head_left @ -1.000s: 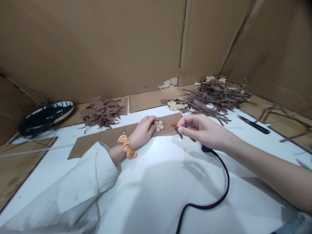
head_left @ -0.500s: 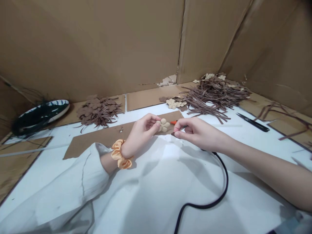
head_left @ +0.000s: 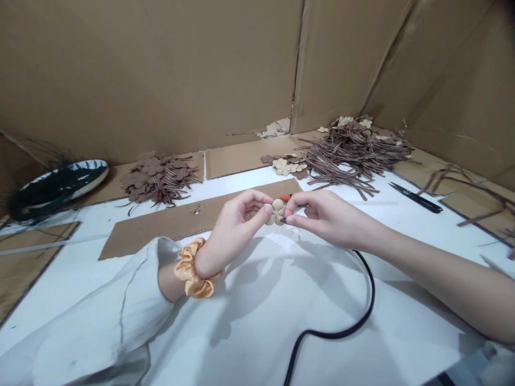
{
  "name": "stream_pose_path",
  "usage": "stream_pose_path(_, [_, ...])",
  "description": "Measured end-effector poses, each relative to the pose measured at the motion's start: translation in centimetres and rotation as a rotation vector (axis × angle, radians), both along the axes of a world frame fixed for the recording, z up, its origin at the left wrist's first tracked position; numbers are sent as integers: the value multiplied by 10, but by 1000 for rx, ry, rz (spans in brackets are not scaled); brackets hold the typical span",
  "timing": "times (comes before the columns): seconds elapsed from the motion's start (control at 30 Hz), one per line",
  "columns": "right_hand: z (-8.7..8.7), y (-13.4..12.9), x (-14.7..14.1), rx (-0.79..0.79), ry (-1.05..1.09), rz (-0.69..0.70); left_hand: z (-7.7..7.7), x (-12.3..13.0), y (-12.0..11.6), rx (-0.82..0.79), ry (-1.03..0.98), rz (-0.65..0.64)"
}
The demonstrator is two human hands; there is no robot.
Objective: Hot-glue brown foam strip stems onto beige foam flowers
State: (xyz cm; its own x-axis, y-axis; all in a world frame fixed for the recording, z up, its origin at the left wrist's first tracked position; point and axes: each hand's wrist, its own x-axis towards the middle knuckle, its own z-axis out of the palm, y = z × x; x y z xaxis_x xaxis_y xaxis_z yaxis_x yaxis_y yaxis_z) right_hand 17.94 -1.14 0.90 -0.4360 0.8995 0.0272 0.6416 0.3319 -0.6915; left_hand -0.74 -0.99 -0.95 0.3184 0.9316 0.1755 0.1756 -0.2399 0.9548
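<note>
The left hand [head_left: 241, 214] and right hand [head_left: 324, 216] met at the fingertips, both curled and pinching a cream five-petalled flower cutout [head_left: 277, 212] between them. The right fingertips [head_left: 293, 217] held a small dark brown piece [head_left: 284, 220] against it (the fingers hid most of that piece, so its shape could not be made out). An orange tip [head_left: 285, 198] showed just behind the flower, the rest of it hidden by the right hand. Beyond the hands lay a brown cardboard strip [head_left: 193, 220]. A heap of brown strips [head_left: 346, 155] sat ahead of the right hand, with black-handled snips [head_left: 416, 197] further right. A black cable [head_left: 333, 333] curved below it.
</note>
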Motion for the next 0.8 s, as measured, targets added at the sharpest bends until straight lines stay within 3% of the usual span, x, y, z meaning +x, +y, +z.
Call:
stream_pose_path(0.4, [-2, -1, 1, 102, -40, -29, 2, 1, -5, 2, 12, 57])
stream_pose_path(0.8, [-2, -3, 1, 137, -21, -38, -1, 0, -6, 167, 112, 40])
